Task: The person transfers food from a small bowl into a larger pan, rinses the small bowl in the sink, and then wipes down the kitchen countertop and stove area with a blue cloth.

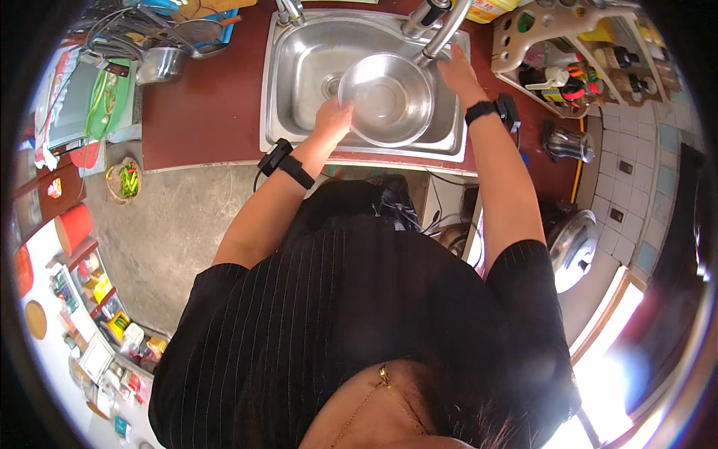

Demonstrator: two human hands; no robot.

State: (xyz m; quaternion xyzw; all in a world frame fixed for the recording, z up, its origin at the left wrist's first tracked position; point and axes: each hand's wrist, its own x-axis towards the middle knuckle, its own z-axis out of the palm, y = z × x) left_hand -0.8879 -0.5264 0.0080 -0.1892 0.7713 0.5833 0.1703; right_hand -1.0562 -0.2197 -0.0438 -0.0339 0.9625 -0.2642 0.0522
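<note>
A round stainless steel bowl [387, 126] is over the right part of the metal sink [303, 50]. My left hand [335, 120] grips its left rim, with the thumb on the inner side. Above the bowl's upper right edge is the end of the curved metal faucet spout [443, 39]. To the right of that spout, my right hand [460, 74] reaches over the sink's right side, fingers extended and apart from the bowl; nothing shows in it. Whether the bowl contains water is hard to tell. The sink drain [331, 84] shows just left of the bowl.
Bottles fill a plastic rack [505, 50] right of the sink. On the reddish counter [202, 123], a steel pot [160, 65] and pans stand at the left. A basket of green vegetables [124, 181] sits lower left. A metal lid [575, 250] is at right.
</note>
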